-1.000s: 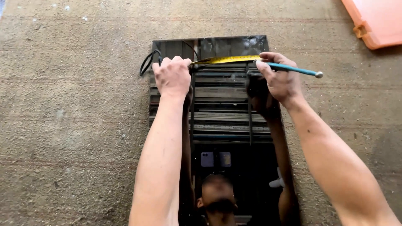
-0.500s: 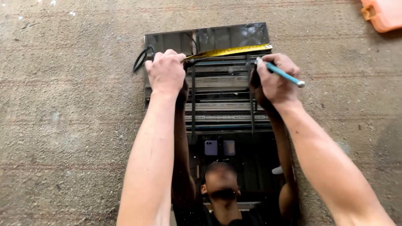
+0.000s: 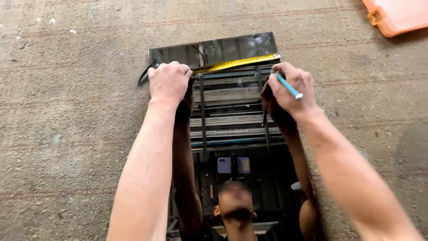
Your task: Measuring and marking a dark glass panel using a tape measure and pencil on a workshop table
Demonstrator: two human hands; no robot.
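Observation:
A rectangular mirror [image 3: 249, 44] lies flat on the concrete floor [image 3: 67, 111] and reflects my arms and a roof. A yellow tape measure blade [image 3: 236, 64] runs across it near the far end. My left hand [image 3: 168, 81] is closed on the tape measure's case at the mirror's left side, with a black strap [image 3: 143, 76] hanging out beside it. My right hand [image 3: 292, 89] grips a blue pen [image 3: 287, 85], its tip down at the mirror surface by the tape's right end.
An orange plastic case [image 3: 397, 15] sits at the top right corner of the view. Rough concrete with some dust and specks surrounds the mirror on all sides.
My right hand has turned the pen from lying sideways to pointing down at the mirror beside the tape. My left hand stays on the tape measure; the view has shifted slightly.

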